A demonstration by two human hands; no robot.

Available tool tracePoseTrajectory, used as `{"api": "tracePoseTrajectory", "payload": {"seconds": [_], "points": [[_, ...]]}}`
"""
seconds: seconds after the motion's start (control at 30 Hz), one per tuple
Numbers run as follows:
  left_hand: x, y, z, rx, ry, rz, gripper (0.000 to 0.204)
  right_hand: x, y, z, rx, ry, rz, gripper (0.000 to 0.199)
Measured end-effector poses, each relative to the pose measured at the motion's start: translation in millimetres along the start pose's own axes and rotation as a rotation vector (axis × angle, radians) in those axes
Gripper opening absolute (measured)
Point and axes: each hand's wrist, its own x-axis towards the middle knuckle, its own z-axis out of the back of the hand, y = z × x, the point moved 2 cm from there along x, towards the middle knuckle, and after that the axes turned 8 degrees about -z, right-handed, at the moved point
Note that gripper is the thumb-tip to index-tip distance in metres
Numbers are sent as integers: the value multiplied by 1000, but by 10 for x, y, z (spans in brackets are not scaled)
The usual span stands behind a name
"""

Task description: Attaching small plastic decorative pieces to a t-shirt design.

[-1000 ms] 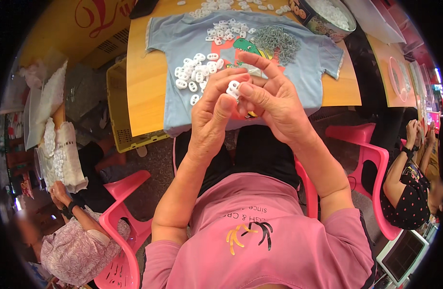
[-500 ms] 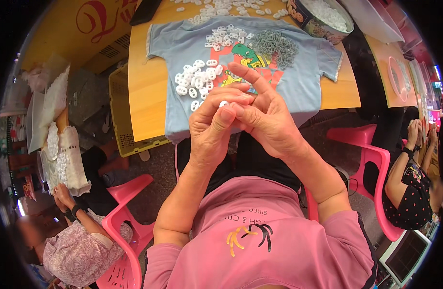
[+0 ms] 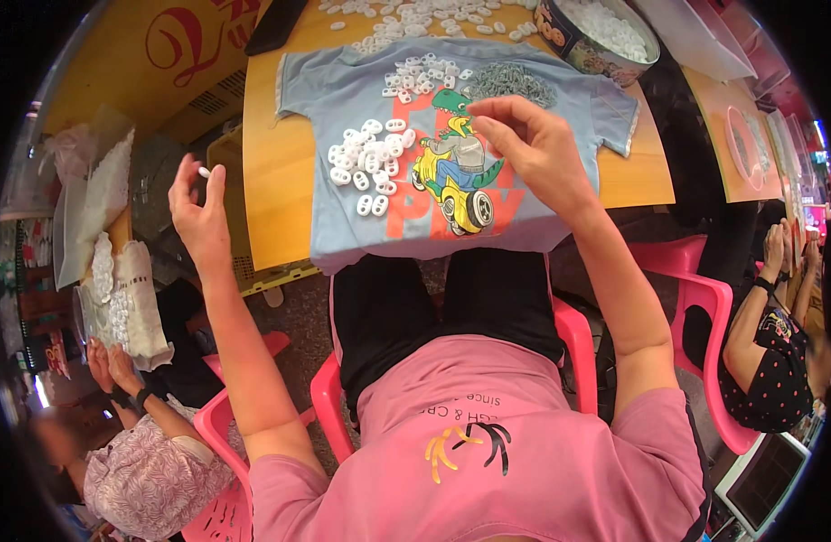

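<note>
My left hand (image 3: 198, 212) is off the table's left edge, by the yellow crate, with a small white plastic piece (image 3: 204, 172) between thumb and fingers. Above the spread T-shirt (image 3: 551, 203), my right hand (image 3: 542, 158) has thumb and index finger a little apart, with nothing visible between them. Those fingertips are just in front of a heap of small grey metal parts (image 3: 515, 84), too fine to make out singly. White oval pieces with two holes (image 3: 366, 155) lie in a pile on the shirt's left side. Behind them is a second group of small white pieces (image 3: 424, 74).
More white pieces (image 3: 415, 20) are scattered along the table's far side, near a round tin (image 3: 596, 41) filled with white parts. A yellow crate (image 3: 244, 262) stands left of the table (image 3: 275, 199). People sit on pink chairs at both sides.
My hands were together over the shirt's near part around a small white piece. They have parted: the left moved out left with a white piece, the right moved forward to the grey heap.
</note>
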Motion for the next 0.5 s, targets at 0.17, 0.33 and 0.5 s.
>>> {"api": "tracePoseTrajectory", "payload": {"seconds": [0.17,0.33,0.5], "points": [[-78,-70,-84,178,-56,-52,55,355,24,-171,-474,-84,265,18],[-470,-639,-557,-220,102,-116,43,722,-45,-448,-754,-115,335,21],[-803,-999,-891,-371,209,-122,35,855,-9,-569,-1028,-175,342,26]]}}
